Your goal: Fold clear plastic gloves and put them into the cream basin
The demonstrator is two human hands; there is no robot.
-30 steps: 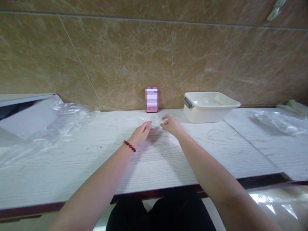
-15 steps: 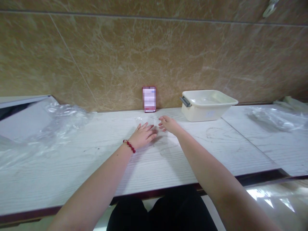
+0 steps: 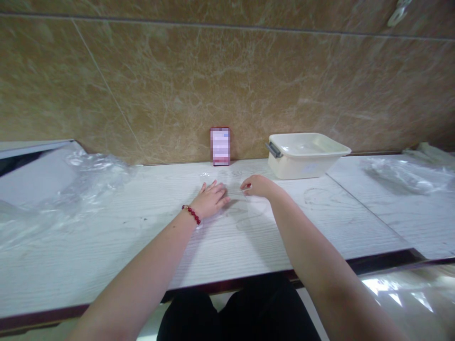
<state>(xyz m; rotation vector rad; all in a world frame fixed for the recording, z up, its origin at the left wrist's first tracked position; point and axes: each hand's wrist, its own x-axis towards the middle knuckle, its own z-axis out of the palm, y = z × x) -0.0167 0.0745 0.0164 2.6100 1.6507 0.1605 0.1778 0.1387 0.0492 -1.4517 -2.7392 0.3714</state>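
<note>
Left hand spread wide, palm down at wood-grain tabletop, right hand curled narrow, held item indeterminable, smartphone upright beyond.

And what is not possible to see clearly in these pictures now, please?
All in the head view:
Whether the right hand pinches anything: too small and pale.
Phone screen: pixelated, unreadable.
White box-like object: cut off by the left edge.
Container floor: hidden by its near wall.

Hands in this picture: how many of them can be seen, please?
2. The left hand, wearing a red bracelet, is spread over the white table; the right hand, curled, is nearer the cream tub. None seems hidden.
</note>
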